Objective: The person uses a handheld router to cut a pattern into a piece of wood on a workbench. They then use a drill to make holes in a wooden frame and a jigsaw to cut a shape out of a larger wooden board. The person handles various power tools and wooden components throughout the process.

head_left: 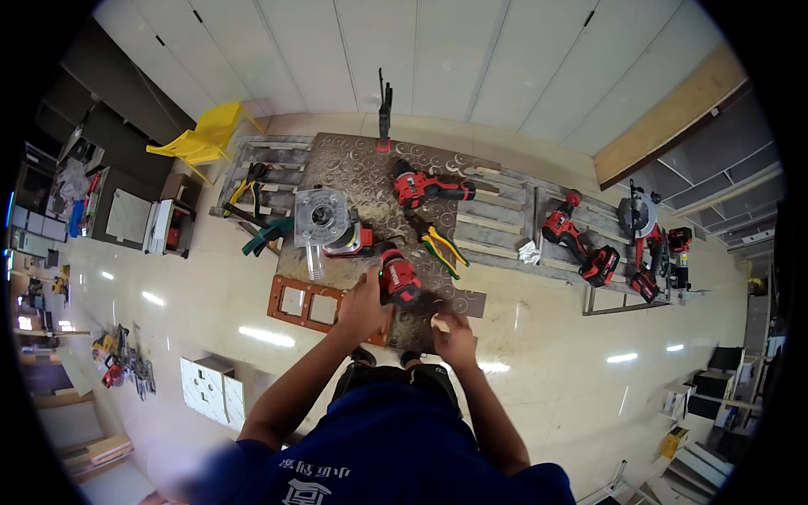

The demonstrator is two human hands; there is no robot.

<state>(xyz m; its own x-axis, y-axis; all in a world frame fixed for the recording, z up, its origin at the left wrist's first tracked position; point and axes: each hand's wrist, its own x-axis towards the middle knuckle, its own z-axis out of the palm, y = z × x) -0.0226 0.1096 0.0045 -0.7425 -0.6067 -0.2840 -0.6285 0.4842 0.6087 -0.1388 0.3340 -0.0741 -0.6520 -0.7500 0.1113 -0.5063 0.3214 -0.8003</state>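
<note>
My left hand (364, 307) is wrapped round a red and black power tool (399, 278) above the near part of the brown patterned board (353, 153). The tool's exact kind is hard to make out from above. To the right of it, my right hand (455, 341) is closed with a small pale piece (439, 323) at its fingertips, too small to name. An orange template (289, 313) with square cut-outs lies beside my left hand. Just beyond are a trim router (322, 217) with a clear base and yellow-green pliers (438, 246).
Another red power tool (412, 187) and an upright black clamp (385, 114) stand farther back. On the slatted bench (497, 225) at right are a red drill (566, 227) and a circular saw (641, 220). A yellow chair (202, 139) stands far left.
</note>
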